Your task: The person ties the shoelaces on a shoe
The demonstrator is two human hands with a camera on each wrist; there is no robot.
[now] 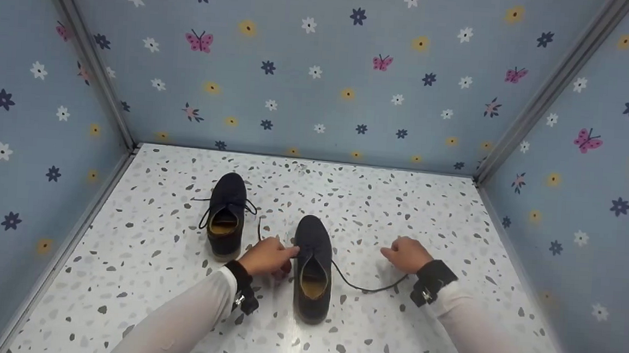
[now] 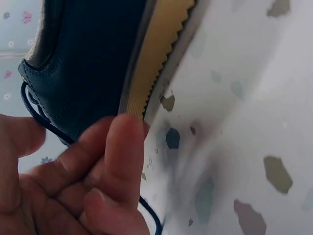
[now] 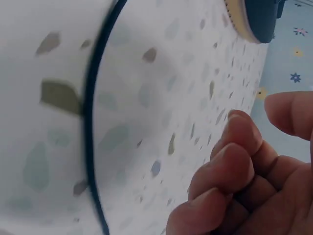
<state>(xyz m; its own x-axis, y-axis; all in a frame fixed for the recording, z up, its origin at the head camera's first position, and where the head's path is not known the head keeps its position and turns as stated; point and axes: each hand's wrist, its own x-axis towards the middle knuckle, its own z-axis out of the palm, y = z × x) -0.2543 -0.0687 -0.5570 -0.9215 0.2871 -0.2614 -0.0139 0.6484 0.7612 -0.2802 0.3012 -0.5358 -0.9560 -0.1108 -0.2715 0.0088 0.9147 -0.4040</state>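
Note:
A dark blue lace-up shoe (image 1: pixel 307 230) stands on the speckled floor, its toe pointing away from me. My left hand (image 1: pixel 268 256) is at its left side, thumb and fingers apart and loosely bent. One lace (image 2: pixel 57 131) runs from the shoe past the thumb and behind the fingers in the left wrist view; no pinch on it shows. The other lace (image 1: pixel 365 290) lies in a curve on the floor to the right. Near that lace's far end is my right hand (image 1: pixel 408 255), fingers loosely bent, nothing visible between them and the thumb.
A second dark shoe (image 1: pixel 227 193), its lace tied in a bow, stands farther left. Blue panels (image 1: pixel 322 46) printed with flowers and butterflies border the speckled surface (image 1: pixel 400 203) at the back and both sides.

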